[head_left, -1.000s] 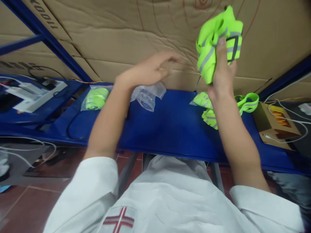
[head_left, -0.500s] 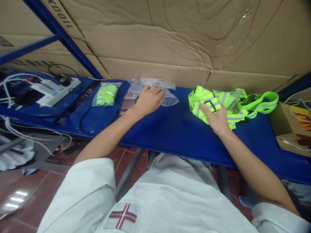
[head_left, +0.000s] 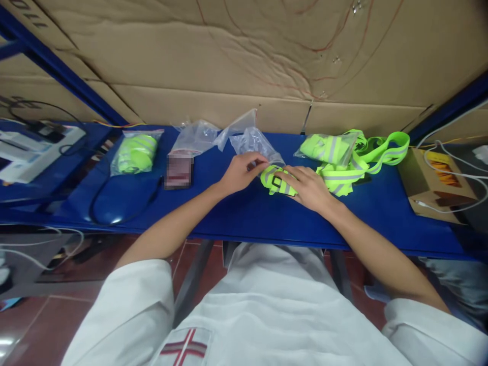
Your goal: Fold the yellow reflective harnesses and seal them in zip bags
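My right hand (head_left: 310, 188) grips a folded neon-yellow reflective strap bundle (head_left: 277, 182) with grey stripes and a black buckle. It lies low over the blue table, right at the mouth of a clear plastic bag (head_left: 257, 145). My left hand (head_left: 244, 173) pinches that bag's edge, its fingertips close to the bundle's left side. To the right, a bagged yellow strap (head_left: 326, 148) rests beside loose reflective straps (head_left: 362, 170). Farther left is another bagged yellow strap (head_left: 137, 153).
More clear bags (head_left: 198, 136) lie at the table's back beside a blurred dark-red item (head_left: 179, 172). An open cardboard box (head_left: 434, 188) with orange contents stands at right. A white power strip (head_left: 41, 152) with cables sits at left. Cardboard (head_left: 229, 66) walls the back.
My right hand has brought the strap bundle leftward, away from the loose straps. My left hand has picked a clear bag off the others and moved it toward the bundle. The view has shifted.
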A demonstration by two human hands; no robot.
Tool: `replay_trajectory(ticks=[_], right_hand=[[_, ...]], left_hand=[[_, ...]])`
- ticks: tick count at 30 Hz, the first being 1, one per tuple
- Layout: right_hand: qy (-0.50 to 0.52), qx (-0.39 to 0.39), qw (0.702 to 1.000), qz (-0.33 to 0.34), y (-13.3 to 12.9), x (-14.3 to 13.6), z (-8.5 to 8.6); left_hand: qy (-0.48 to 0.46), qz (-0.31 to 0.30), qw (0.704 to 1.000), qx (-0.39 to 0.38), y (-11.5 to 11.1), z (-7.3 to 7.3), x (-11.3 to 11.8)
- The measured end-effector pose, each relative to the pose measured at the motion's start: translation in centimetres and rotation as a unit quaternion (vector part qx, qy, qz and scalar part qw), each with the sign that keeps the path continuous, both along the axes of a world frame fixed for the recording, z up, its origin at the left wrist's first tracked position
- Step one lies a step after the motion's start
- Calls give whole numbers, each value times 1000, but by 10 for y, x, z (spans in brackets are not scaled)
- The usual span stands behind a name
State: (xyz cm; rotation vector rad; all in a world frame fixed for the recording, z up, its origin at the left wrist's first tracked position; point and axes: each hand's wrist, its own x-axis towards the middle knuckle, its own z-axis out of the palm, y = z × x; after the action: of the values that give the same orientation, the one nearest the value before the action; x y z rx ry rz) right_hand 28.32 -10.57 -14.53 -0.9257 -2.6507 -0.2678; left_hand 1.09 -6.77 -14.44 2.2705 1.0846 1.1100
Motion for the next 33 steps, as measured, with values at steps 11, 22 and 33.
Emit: replay_trajectory(ticks=[11,22,33], right_hand=[[13,49,994,-102,-14,-11,7],[101,-131,985,-55,0,-21,0],[409,-557,720,-66,-2,-4,18]], left_hand=[[-13,-7,1000,-6,-15,2,8],[-104,-132,975,-147,-13,0,9],[214,-99,970,67,-27,39,-15]])
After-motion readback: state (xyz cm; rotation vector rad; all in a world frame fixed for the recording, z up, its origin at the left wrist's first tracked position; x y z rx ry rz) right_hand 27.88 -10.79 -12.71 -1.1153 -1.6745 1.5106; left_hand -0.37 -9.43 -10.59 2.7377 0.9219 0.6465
